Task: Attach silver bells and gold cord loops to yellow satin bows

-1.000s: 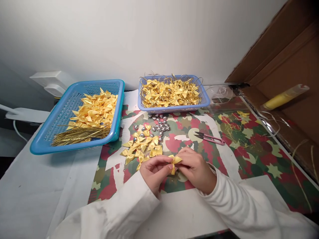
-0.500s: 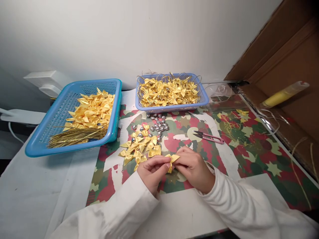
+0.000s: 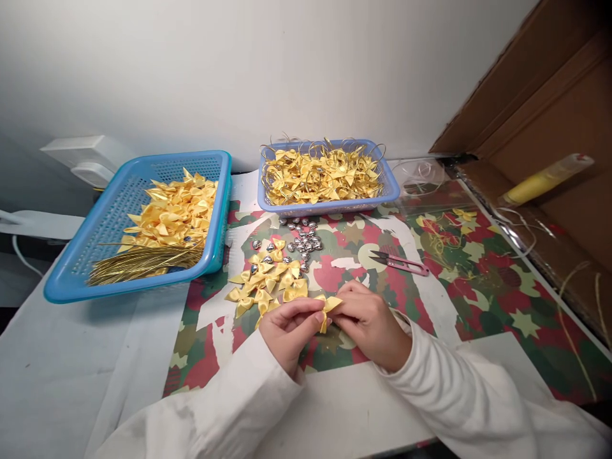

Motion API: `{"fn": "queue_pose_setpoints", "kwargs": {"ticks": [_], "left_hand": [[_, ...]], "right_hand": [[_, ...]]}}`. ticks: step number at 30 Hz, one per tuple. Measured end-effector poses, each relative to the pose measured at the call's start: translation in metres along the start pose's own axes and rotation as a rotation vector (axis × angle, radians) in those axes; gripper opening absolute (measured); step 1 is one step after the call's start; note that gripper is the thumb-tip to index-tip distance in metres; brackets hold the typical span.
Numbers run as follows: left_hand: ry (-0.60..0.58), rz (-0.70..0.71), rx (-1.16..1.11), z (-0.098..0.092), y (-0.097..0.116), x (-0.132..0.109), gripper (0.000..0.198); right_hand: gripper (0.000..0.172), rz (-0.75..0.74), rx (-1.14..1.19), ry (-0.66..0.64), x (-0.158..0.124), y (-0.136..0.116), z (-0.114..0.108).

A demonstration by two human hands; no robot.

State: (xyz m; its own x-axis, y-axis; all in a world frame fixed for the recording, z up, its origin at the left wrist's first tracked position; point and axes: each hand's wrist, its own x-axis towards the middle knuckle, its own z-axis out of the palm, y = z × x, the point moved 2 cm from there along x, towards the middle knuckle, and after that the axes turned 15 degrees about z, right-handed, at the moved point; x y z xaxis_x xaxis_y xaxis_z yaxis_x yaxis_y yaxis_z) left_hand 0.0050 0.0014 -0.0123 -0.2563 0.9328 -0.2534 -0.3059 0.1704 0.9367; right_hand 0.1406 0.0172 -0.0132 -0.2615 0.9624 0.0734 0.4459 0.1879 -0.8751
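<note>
While left hand (image 3: 287, 330) and right hand (image 3: 371, 326) grip the bow (image 3: 331, 303) — fingers (image 3: 316, 317) hide its knot.

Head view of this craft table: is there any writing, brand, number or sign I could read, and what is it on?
None can be read.
The held yellow bow, large blue basket, small blue basket, pink snips, yellow tube and white socket box show no legible marks.
The patterned mat bears only stars and patches, no letters.

Glossy satin bow (image 3: 329, 306), perforated plastic baskets (image 3: 217, 210), shiny metal beads (image 3: 306, 242), glossy printed mat (image 3: 459, 280)
</note>
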Motion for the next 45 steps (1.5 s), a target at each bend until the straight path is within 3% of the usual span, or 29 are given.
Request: {"fn": "queue_pose_setpoints", "kwargs": {"ticks": [45], "left_hand": [[0.01,-0.056,0.048,-0.0028,-0.0038,0.0025,0.017]], "right_hand": [[0.026,-0.002,-0.016,0.005,0.0021,-0.0017,-0.0002]]}}
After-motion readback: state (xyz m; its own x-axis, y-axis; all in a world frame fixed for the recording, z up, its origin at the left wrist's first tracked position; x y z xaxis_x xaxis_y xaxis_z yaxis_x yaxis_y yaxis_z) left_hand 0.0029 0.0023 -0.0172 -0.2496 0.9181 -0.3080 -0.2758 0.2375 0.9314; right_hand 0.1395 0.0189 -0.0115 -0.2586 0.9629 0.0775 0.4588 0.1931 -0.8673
